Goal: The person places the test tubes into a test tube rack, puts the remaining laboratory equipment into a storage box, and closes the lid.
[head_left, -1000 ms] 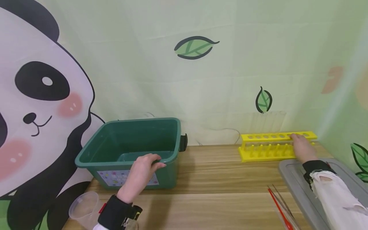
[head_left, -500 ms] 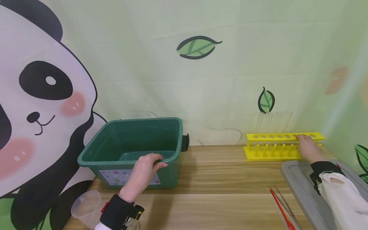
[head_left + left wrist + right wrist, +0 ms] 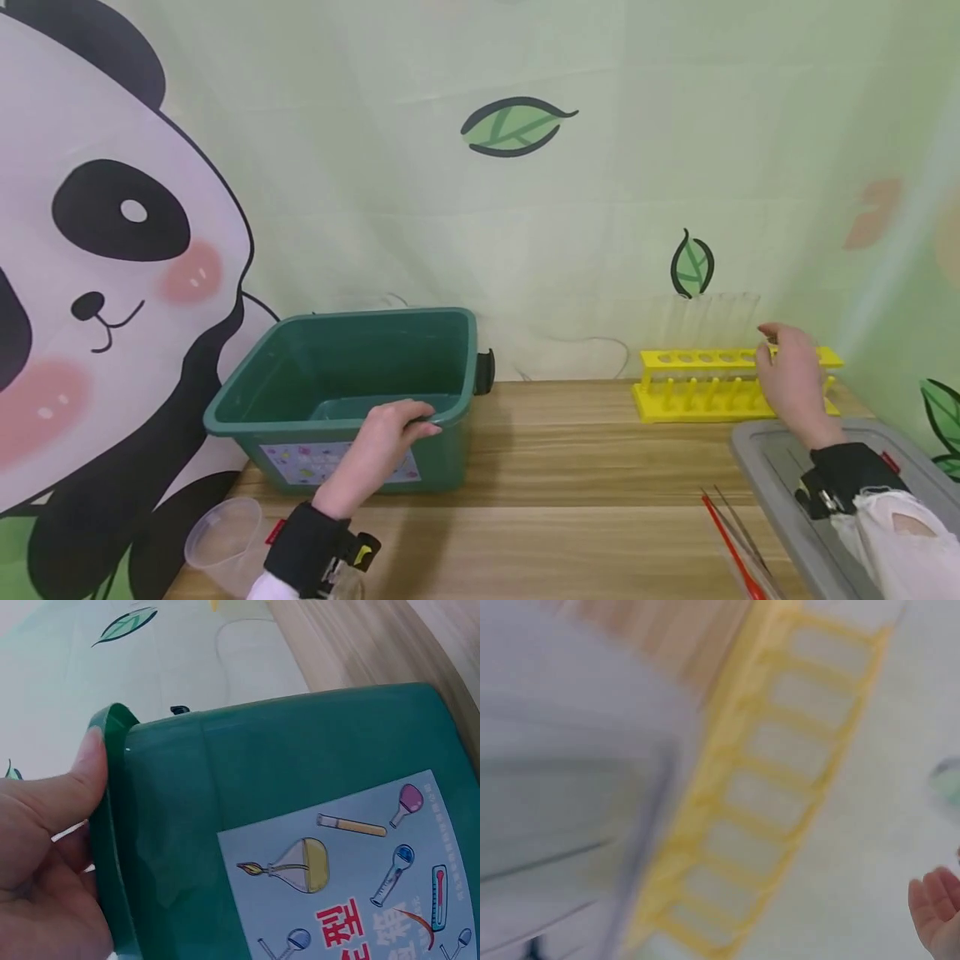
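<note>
My left hand [image 3: 378,450] grips the front rim of a green plastic bin [image 3: 337,371], near its right corner. In the left wrist view the thumb [image 3: 91,761] presses on the bin's rim [image 3: 112,825]; some of the other fingers are hidden. My right hand [image 3: 795,379] hovers at the right end of a yellow test tube rack [image 3: 697,404], thumb and fingers apart and loosely bent, with nothing seen between them. Several clear test tubes [image 3: 708,321] stand upright along the rack's back. In the right wrist view, the rack [image 3: 772,772] is blurred.
A grey lid [image 3: 787,483] lies on the right, under my right forearm. Tweezers [image 3: 738,525] and a red slender tool [image 3: 731,542] lie beside it. A clear plastic cup [image 3: 225,537] stands at the front left. A printed cloth [image 3: 540,250] hangs behind the table.
My right hand has come up and off the rack's top bar, its fingers parting. The left hand keeps its place on the bin's rim. The view has shifted slightly.
</note>
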A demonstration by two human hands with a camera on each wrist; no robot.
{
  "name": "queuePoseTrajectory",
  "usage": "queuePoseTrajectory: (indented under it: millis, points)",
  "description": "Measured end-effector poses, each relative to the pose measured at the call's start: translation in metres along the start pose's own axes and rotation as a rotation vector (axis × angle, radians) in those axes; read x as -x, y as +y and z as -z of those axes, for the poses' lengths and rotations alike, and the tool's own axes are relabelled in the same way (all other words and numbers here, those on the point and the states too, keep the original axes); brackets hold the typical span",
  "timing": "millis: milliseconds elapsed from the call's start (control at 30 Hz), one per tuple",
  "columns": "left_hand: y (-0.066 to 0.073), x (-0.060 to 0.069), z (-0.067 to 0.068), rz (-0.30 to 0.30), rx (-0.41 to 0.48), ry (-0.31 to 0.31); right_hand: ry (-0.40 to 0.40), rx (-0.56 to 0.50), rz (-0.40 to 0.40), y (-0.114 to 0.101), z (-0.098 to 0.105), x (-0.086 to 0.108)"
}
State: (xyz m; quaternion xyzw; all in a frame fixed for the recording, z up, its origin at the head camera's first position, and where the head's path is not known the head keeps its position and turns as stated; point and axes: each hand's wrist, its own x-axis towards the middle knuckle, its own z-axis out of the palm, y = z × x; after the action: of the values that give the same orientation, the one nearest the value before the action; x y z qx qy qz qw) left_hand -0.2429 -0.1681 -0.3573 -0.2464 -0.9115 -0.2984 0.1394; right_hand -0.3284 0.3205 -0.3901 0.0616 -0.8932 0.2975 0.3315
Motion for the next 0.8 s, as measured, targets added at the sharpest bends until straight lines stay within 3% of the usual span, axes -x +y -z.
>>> queuePoseTrajectory:
  millis: [100, 233, 333, 433, 567, 800]
  points:
    - [0.003, -0.004, -0.006, -0.036, -0.010, 0.019, 0.020, -0.043, 0.104, -0.039, -0.010, 0.006]
    - [0.013, -0.011, -0.017, -0.091, -0.038, 0.058, -0.032, -0.104, 0.220, -0.084, -0.031, 0.013]
    - [0.022, -0.015, -0.026, -0.123, -0.048, 0.082, -0.079, -0.166, 0.264, -0.111, -0.046, 0.017]
    - [0.030, -0.019, -0.035, -0.145, -0.040, 0.090, -0.167, -0.252, 0.231, -0.134, -0.060, 0.021]
    - [0.042, -0.024, -0.046, -0.172, -0.023, 0.090, -0.312, -0.359, 0.123, -0.161, -0.075, 0.025]
    - [0.059, -0.032, -0.061, -0.217, -0.007, 0.100, -0.400, -0.345, 0.028, -0.191, -0.089, 0.021]
